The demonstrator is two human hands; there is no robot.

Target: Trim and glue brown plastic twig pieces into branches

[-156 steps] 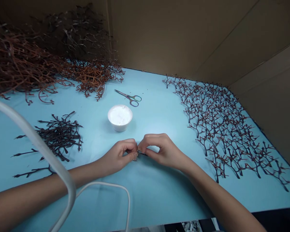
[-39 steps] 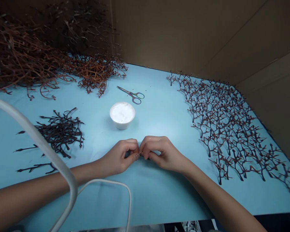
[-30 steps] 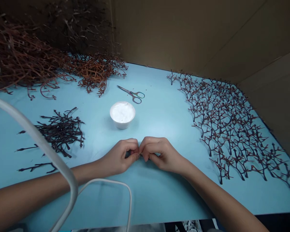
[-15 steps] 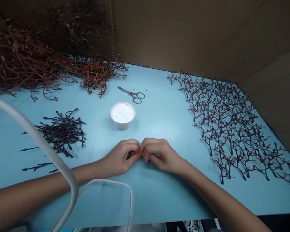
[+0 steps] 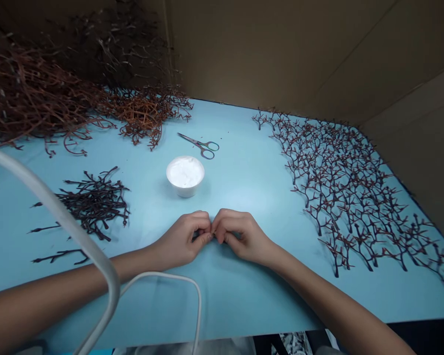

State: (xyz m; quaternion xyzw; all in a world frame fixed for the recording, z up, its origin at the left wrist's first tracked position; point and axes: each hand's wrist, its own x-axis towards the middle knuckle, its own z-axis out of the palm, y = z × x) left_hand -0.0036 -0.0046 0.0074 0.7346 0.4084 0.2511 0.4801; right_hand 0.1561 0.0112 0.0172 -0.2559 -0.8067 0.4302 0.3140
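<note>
Pinching: your left hand and right hand curl inward, narrow, fingertips meeting around one small dark twig piece.
Held piece: between both sets of fingertips, nearly all hidden; its shape cannot be told.
Position: hands sit near the middle of the blue counter, in front of the cup.
Cup: white cup filled with something white, just beyond your left hand, not touching it.
Scissors: small scissors lie flat beyond the cup, blades pointing left.
Left side: dark twig pile well left of your left hand, a few loose twigs nearer you.
Back left: reddish-brown tangle heaped at the counter's edge, darker branches massed behind it.
Right side: forked twigs spread in rows, well right of your right hand.
Cords: thick white cord crosses the view at left; thin white cord loops beyond your left forearm.
Backdrop: cardboard wall behind the counter.
</note>
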